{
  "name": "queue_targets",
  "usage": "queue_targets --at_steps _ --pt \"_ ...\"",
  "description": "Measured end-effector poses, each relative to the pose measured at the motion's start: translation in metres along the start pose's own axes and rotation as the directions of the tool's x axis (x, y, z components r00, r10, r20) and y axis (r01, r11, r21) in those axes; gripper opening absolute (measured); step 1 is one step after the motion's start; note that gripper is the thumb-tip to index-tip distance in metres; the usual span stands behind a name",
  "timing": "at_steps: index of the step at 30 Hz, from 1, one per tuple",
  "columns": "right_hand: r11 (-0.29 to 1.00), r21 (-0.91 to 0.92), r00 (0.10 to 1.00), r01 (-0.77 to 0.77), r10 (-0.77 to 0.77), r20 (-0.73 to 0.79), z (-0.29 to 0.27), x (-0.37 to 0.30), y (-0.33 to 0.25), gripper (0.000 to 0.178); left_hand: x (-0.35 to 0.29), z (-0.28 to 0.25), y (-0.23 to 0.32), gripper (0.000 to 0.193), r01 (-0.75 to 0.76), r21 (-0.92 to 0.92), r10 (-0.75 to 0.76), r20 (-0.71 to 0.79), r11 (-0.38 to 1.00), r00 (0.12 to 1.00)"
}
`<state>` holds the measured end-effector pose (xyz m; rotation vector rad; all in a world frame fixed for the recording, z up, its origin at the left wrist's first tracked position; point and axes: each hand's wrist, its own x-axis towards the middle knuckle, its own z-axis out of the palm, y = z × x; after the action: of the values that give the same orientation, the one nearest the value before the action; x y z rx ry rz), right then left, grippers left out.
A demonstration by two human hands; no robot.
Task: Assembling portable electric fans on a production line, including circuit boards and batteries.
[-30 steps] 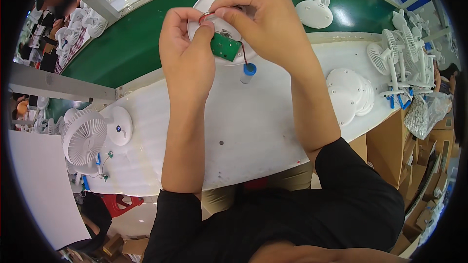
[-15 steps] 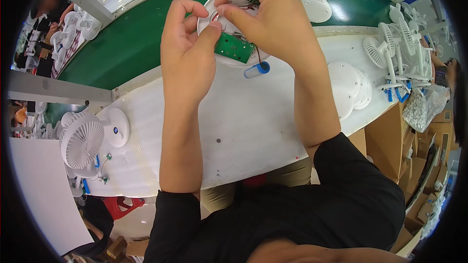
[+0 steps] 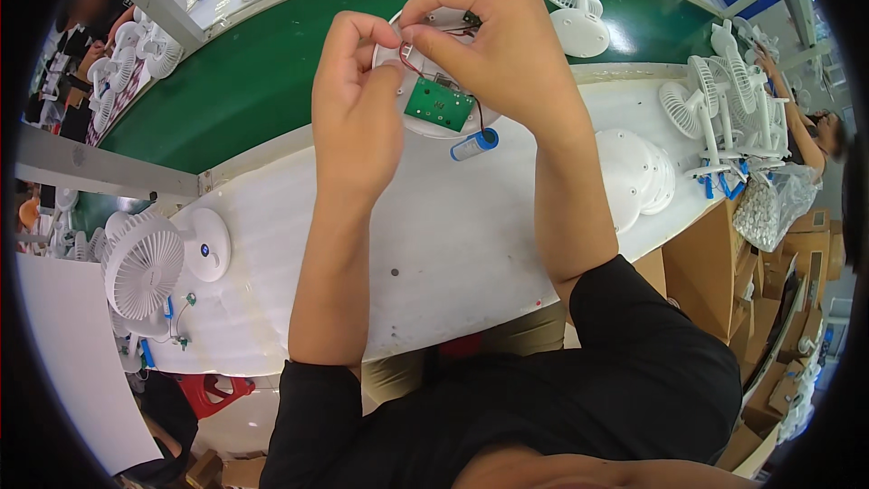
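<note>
A round white fan base (image 3: 433, 130) lies with its inside facing up at the far side of the table. Fixed in it is a green circuit board (image 3: 439, 106), and a blue battery (image 3: 474, 144) hangs by thin wires past its near rim. My left hand (image 3: 356, 113) is at the base's left rim, fingers curled and thumb bent; what they grip is hidden. From the right, my right hand (image 3: 496, 50) reaches over the base, thumb and index finger pinched on a thin red wire (image 3: 409, 62). The fingertips of both hands meet there.
Stacked white round covers (image 3: 629, 179) lie to the right, with several white fans (image 3: 715, 95) behind them. Another fan (image 3: 579, 23) lies on the green surface (image 3: 244, 86) beyond. At left stands a fan (image 3: 143, 267) beside small boards and batteries. Another person's arm (image 3: 786, 100) reaches toward the right-hand fans.
My left thumb has drawn back from the board, and more of the red wire shows. The view has shifted slightly. At the right, another person's arm has come in over the fans.
</note>
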<state>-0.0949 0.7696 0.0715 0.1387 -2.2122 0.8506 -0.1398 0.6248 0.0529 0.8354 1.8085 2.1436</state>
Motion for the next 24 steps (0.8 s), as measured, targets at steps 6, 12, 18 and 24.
queue_targets --at_steps 6,12,18,24 --pt "0.996 0.047 0.997 0.081 -0.082 0.008 -0.003 0.009 0.003 0.015 0.016 -0.011 -0.006 0.023 -0.188 0.027 0.183 0.143 0.982 0.973" --pt "0.97 0.233 0.998 -0.064 0.055 0.041 0.004 -0.004 0.001 0.012 -0.001 -0.022 0.01 0.031 0.034 0.154 -0.064 0.192 0.988 0.979" --pt "0.951 0.285 0.973 -0.117 0.168 -0.16 0.002 0.003 0.017 0.012 0.011 -0.045 0.006 0.033 0.144 0.021 -0.145 0.124 0.989 0.982" --pt "0.822 0.28 0.796 -0.496 0.56 -0.229 -0.009 0.003 0.062 0.016 0.022 -0.083 0.015 0.033 0.179 -0.214 -0.164 0.084 0.96 0.983"
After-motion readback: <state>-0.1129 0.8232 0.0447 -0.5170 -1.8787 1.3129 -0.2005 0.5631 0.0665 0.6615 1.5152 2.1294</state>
